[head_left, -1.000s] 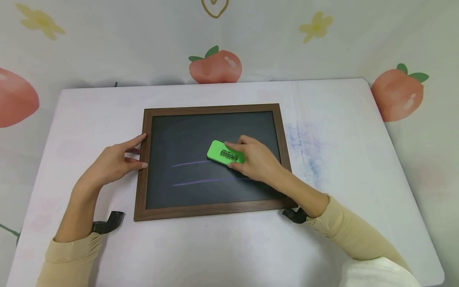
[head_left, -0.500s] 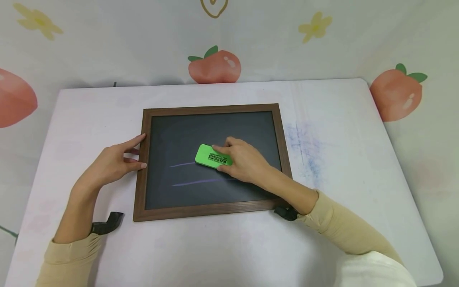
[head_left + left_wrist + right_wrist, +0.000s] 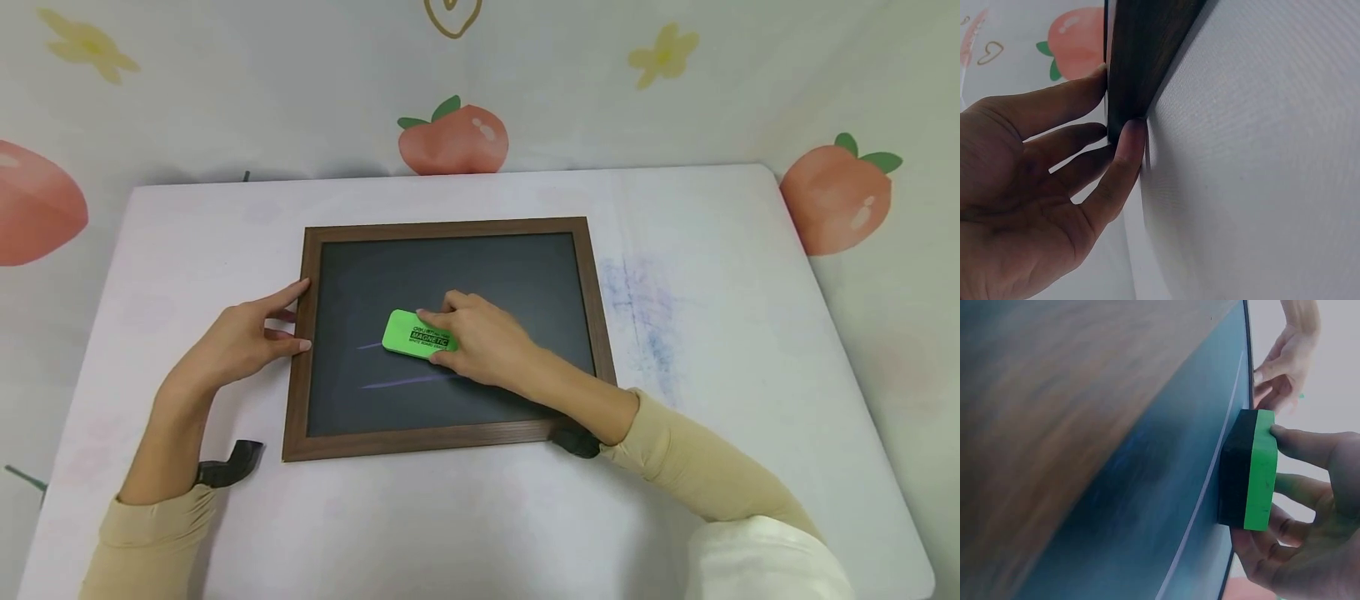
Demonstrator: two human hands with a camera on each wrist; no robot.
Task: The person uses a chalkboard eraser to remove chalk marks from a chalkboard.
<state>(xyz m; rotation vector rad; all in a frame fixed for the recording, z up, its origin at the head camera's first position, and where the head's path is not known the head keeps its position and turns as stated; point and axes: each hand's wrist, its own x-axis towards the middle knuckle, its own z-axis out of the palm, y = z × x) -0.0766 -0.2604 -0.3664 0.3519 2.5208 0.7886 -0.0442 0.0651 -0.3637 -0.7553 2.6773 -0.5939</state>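
My right hand [image 3: 491,342] grips a green board eraser [image 3: 408,333] printed "MAGNETIC" and holds it on a wooden-framed blackboard [image 3: 465,271]. In the right wrist view, the thumb and fingers hold the green eraser [image 3: 1262,469] by its edges, its dark side against the board. The upper purple chalk-like line [image 3: 369,346] runs up to the eraser; the lower line [image 3: 405,382] passes just below it, its right end hidden by the hand. My left hand [image 3: 240,342] touches the board's left frame, its fingertips against the frame's side [image 3: 1141,56] in the left wrist view.
The blackboard lies on a white table [image 3: 450,517]. Blue smudges [image 3: 645,308] mark the tabletop right of the frame. A black curved piece [image 3: 231,465] sits at the left wrist, and another [image 3: 576,442] at the right wrist. A peach-printed curtain [image 3: 555,92] hangs behind.
The right hand has slid the eraser leftward and slightly down across the board. Less of the upper line shows now. The left hand stays on the frame.
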